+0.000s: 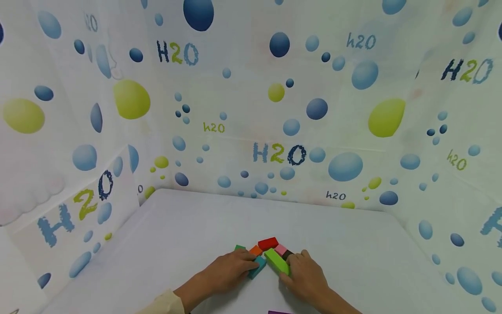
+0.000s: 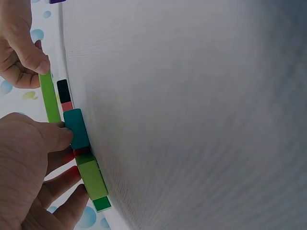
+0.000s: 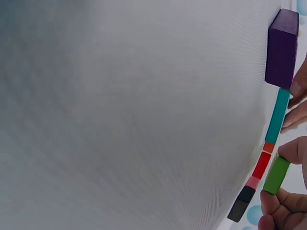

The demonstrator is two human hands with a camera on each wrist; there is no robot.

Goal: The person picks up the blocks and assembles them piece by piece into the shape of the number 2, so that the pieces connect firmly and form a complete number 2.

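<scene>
In the head view, my left hand [image 1: 232,271] lies over the left side of a small group of coloured blocks. Its thumb and fingers hold a teal block [image 1: 257,268]; the left wrist view shows the thumb pressed on that block's side. My right hand [image 1: 306,275] pinches a lime green block [image 1: 276,261] between thumb and fingers, tilted away from the others in the right wrist view. Close around stand an orange block [image 1: 256,250], a red block [image 1: 268,243], a pink block [image 1: 280,249] and a black block [image 3: 246,194]. Another light green block [image 2: 92,177] is by my left fingers.
A dark green block [image 2: 101,203] sits at the left end of the group. Nearer the body, a purple block [image 3: 282,52] lies on the white table [image 1: 188,226]. Behind the table hangs a white curtain [image 1: 243,96] printed with blue and green drops.
</scene>
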